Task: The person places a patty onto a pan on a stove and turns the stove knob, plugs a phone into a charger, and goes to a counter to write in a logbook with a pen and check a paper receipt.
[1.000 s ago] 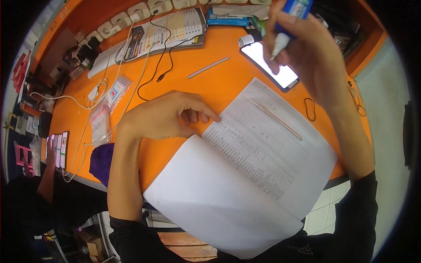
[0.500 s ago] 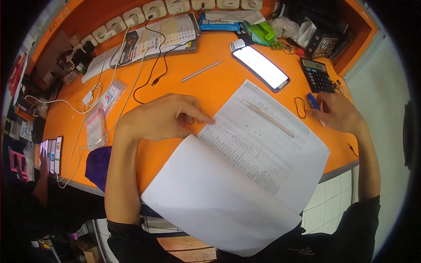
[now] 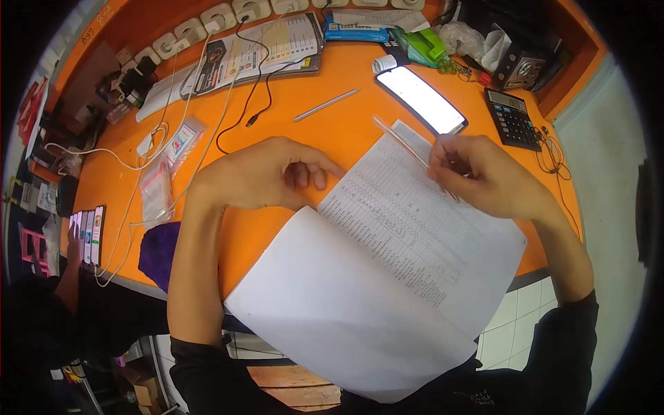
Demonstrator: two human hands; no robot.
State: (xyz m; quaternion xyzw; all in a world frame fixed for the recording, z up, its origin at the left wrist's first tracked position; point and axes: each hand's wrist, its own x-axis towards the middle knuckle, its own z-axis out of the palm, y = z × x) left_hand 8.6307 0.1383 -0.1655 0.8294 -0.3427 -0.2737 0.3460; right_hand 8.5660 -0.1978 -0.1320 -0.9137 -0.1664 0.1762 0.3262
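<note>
A printed table on a sheaf of white paper [image 3: 387, 207] lies in front of me, with its top sheet [image 3: 332, 304] folded back toward my body. Beside the upper left edge of the sheaf is my left hand [image 3: 270, 173], fingers curved and apart from the thumb, with nothing seen in them. My right hand [image 3: 477, 169] is over the upper right of the printed page, its fingers closed on a slim pen [image 3: 408, 146]. The pen's far end points up and left and looks blurred. Part of it is hidden by my fingers.
A lit phone [image 3: 420, 100] and a calculator [image 3: 512, 117] lie beyond my right hand. A silver stylus-like pen [image 3: 327, 105], cables and plastic packets [image 3: 158, 190] are on the orange desk [image 3: 277, 117]. At far left, another person's hand [image 3: 72, 245] is near several phones [image 3: 90, 235].
My right hand has moved left from the desk's right side and picked up the pen lying on the page. The blue object it touched no longer shows. My left index finger has drawn back slightly.
</note>
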